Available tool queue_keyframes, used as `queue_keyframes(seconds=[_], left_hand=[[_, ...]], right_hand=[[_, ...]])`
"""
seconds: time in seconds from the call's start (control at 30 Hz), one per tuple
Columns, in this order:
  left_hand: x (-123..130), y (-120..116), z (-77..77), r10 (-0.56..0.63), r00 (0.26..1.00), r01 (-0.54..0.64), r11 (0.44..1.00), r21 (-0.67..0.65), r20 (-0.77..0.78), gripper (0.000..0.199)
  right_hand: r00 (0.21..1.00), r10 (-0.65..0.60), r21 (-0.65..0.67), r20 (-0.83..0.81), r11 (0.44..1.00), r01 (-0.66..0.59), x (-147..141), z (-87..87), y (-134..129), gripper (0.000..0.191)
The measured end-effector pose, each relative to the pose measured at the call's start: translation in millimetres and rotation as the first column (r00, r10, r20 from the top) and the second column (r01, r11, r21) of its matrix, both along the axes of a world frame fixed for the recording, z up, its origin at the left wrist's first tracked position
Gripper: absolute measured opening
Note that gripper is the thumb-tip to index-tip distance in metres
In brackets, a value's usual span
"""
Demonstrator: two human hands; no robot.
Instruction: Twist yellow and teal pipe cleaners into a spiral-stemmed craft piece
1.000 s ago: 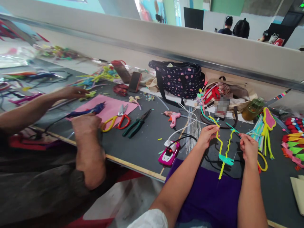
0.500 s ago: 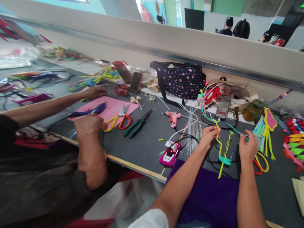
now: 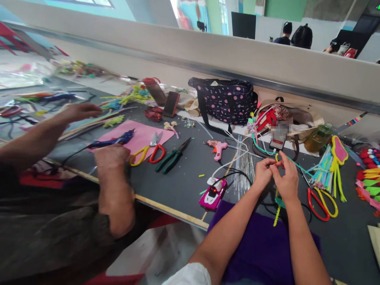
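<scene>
Both my hands meet over the purple cloth (image 3: 237,237) at the table's edge. My left hand (image 3: 263,174) is closed, pinching a yellow pipe cleaner (image 3: 277,215). My right hand (image 3: 286,180) touches the left fingertips, its thumb and fingers closing on the upper part of the same piece; the exact grip is partly hidden. A teal band (image 3: 279,202) is wrapped across the pipe cleaner, and a yellow end hangs below it. Right of my hands lie red-and-yellow-handled scissors (image 3: 323,204). A finished-looking pink-and-yellow piece with pastel strands (image 3: 339,152) lies beyond.
A magenta power strip (image 3: 213,196), pink glue gun (image 3: 219,149) and thin silvery wires (image 3: 245,170) lie to the left. Farther left are green pliers (image 3: 172,158), other scissors (image 3: 151,149) and a co-worker's arms (image 3: 114,186). A dotted bag (image 3: 227,103) and bottle (image 3: 319,138) stand behind.
My right hand has moved left and met my left hand at the pipe cleaner. The scissors on the right are now more exposed. The co-worker's far hand has moved left.
</scene>
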State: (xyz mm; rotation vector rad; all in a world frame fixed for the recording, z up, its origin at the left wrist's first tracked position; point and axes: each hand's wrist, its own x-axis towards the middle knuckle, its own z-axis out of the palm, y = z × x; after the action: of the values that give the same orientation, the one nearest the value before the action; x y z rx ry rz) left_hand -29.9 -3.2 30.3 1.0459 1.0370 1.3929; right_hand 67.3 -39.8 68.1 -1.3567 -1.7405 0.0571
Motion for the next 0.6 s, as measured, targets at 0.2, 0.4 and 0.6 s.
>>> queue_keyframes(seconds=[0.2, 0.4, 0.6], left_hand=[[-0.4, -2.0, -1.5, 0.019, 0.995, -0.008, 0.993, 0.115, -0.096, 0.01], [0.7, -7.5, 7.8, 0.017, 0.987, 0.013, 0.983, 0.184, -0.161, 0.009], [3.1, -10.9, 12.4, -0.014, 0.987, 0.046, 0.98, 0.195, -0.161, 0.009]], right_hand=[[0.999, -0.012, 0.012, -0.04, 1.0, 0.012, -2.6, -0.3, -2.1, 0.034], [0.978, -0.084, -0.032, -0.189, 0.996, 0.079, -1.5, -3.2, 0.0, 0.046], [0.991, -0.046, 0.005, -0.125, 0.999, 0.047, 0.1, 1.4, -1.1, 0.023]])
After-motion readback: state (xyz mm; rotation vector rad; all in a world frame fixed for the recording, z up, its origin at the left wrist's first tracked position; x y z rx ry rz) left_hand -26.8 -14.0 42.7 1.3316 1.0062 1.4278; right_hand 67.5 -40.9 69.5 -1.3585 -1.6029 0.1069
